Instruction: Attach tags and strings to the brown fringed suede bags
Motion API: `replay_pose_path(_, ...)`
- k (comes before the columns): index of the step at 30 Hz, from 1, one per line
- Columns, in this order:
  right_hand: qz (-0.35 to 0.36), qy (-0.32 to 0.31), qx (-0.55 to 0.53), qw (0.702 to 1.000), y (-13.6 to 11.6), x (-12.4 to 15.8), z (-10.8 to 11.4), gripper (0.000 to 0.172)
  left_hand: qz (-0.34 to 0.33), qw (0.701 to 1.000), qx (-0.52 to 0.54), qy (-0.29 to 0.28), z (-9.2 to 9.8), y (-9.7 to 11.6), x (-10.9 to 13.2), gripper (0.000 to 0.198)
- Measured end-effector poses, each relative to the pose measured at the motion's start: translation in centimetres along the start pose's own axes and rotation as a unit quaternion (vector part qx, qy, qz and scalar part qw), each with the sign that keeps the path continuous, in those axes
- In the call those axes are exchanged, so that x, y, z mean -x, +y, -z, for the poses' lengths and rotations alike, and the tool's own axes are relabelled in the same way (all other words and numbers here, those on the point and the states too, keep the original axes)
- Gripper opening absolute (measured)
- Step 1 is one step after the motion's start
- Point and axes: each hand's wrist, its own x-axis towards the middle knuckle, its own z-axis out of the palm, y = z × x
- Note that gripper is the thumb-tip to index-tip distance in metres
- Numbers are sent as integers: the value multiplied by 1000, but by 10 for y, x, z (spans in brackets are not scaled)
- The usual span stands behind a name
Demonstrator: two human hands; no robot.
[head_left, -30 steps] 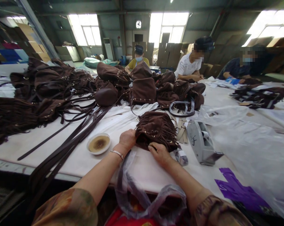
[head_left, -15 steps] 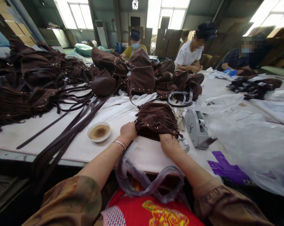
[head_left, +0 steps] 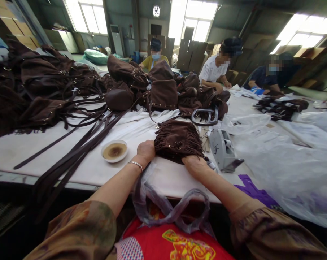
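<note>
A dark brown fringed suede bag [head_left: 179, 139] with small metal eyelets lies on the white table in front of me. My left hand [head_left: 146, 150] is closed on its left edge, with the fingertips behind the bag. At the near right edge, my right hand [head_left: 193, 165] grips the bag, its fingers hidden under the fringe and inside the dark rim. A strap wrapped in clear plastic [head_left: 170, 213] hangs in loops over the table edge, above a red apron [head_left: 152, 242].
Left of the bag stands a white bowl [head_left: 102, 154] of brownish stuff. To the right are a grey tape dispenser [head_left: 219, 148] and clear plastic bags [head_left: 277, 162]. Long brown straps [head_left: 79, 144] trail off the front edge. Brown bags [head_left: 163, 94] are piled behind. Several people sit across the table.
My hands keep hold of the bag, which has hardly moved. The view has shifted slightly. Across the table, the person in white has moved a hand outward.
</note>
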Motion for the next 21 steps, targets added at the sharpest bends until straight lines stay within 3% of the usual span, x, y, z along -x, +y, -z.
replay_pose_path(3, 50, 34, -19, 998, 11, 12, -6, 29, -10, 1000, 5, -8, 4, -4, 2, 27)
replay_pose_path(7, 98, 157, -181, 966, 18, 25, -5, 21, -23, 999, 15, -38, 28, -13, 10, 37)
replay_pose_path(9, 60, 241, -236, 939, 14, 25, 6, 22, -48, 999, 23, -9, 47, -13, 20, 48)
replay_pose_path(11, 20, 291, -219, 931, 6, 18, 21, 42, -105, 990, 67, 68, 65, -4, 32, 49)
replay_pose_path(13, 29, 276, -153, 949, -4, 7, 36, 54, -154, 966, 162, 132, 76, 12, 43, 34)
replay_pose_path(14, 47, 247, -116, 961, -8, 2, 42, 46, -162, 953, 220, 132, 78, 20, 47, 26)
replay_pose_path(16, 82, 195, -60, 976, -15, -5, 49, 21, -146, 931, 328, 63, 75, 32, 51, 22)
replay_pose_path(18, 95, 187, -45, 977, -17, -5, 50, 14, -117, 910, 398, -13, 73, 36, 53, 25)
replay_pose_path(19, 92, 201, -49, 974, -16, -3, 49, 14, -110, 900, 420, -25, 75, 36, 55, 26)
replay_pose_path(21, 80, 233, -62, 967, -12, 1, 43, 13, -120, 893, 433, 18, 88, 36, 64, 24)
